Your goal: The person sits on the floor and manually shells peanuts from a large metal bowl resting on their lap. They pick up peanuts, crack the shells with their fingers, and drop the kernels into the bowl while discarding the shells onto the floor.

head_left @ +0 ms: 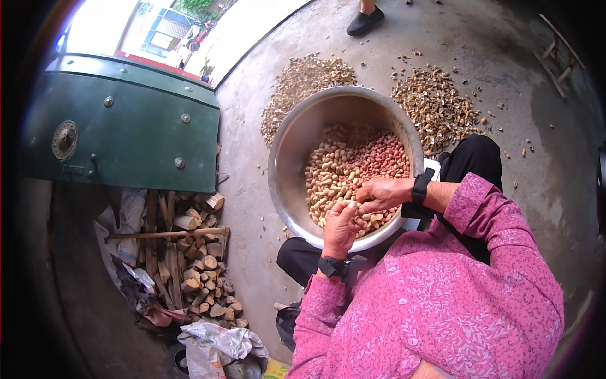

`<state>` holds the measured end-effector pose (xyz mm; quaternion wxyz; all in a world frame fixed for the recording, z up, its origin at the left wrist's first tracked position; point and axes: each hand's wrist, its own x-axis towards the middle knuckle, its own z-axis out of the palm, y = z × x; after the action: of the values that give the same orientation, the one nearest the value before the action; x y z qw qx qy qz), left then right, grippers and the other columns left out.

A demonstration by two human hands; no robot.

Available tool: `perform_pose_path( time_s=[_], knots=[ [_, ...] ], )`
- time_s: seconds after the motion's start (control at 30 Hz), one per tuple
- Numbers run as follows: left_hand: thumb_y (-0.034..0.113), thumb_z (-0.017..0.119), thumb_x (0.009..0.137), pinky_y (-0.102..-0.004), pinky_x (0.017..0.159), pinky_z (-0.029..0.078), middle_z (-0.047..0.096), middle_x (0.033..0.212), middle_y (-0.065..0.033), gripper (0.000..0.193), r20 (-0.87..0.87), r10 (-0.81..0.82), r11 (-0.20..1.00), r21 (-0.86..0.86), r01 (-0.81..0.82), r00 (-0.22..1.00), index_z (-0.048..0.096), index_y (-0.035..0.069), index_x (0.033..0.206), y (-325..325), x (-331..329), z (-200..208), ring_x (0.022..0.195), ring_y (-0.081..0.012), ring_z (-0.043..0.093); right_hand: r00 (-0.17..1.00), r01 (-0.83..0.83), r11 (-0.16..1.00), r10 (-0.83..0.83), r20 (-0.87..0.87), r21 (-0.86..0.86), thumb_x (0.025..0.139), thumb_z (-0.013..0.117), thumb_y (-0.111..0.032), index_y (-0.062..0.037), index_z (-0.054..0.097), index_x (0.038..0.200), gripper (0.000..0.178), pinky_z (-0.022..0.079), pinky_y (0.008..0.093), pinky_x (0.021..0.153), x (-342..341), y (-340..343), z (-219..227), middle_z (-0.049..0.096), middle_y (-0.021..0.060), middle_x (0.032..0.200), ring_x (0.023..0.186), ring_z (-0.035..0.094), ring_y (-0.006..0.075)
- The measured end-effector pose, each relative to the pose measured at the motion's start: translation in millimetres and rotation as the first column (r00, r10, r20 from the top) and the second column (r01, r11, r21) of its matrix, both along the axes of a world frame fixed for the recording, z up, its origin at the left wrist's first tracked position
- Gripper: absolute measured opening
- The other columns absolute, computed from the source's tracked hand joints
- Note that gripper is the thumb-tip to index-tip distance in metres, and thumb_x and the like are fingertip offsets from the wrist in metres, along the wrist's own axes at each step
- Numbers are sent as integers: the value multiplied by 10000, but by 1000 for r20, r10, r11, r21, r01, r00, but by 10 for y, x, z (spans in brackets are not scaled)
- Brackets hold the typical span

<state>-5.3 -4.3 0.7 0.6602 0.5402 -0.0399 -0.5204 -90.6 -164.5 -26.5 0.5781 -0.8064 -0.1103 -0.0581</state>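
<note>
A wide metal basin (291, 189) sits before me, holding unshelled peanuts (327, 169) on its left side and reddish shelled kernels (386, 155) on its right. Over its near part, my left hand (341, 227) and my right hand (384, 192) meet at the fingertips. Both are closed in a pinch around what looks like a peanut, mostly hidden by the fingers. More peanuts lie just beneath them. Each wrist wears a dark band.
Heaps of peanut shells (435, 104) and paler husks (307, 85) lie on the concrete floor beyond the basin. Stacked firewood (202, 278) and a dark green panel (139, 126) stand left. Another person's shoe (365, 21) is at the top, a wooden frame (557, 55) far right.
</note>
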Motion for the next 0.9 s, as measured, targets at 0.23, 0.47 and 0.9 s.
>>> perform_pose_path(
  time_s=[0.23,0.47,0.9],
  knots=[
    [90,541,839,-262,450,496,574,700,-50,58,46,-5,997,-72,8,999,552,34,851,19,23,-25,495,-116,533,998,-37,996,40,-39,81,813,519,-305,38,542,705,361,383,367,520,-5,-5,56,519,160,590,541,499,222],
    [100,557,824,-275,465,464,600,743,-50,21,-72,-58,996,-71,53,996,572,100,838,30,32,6,523,-117,514,998,-47,988,52,-31,148,813,511,-297,40,538,695,358,372,358,505,-11,-1,87,508,147,577,524,471,206],
    [137,538,843,-260,461,439,557,667,-20,71,16,-86,996,-34,87,996,565,92,795,5,21,63,512,-99,481,996,-47,988,58,-68,146,806,526,-315,23,603,827,347,416,346,573,-59,1,156,582,144,688,633,549,221]
  ],
)
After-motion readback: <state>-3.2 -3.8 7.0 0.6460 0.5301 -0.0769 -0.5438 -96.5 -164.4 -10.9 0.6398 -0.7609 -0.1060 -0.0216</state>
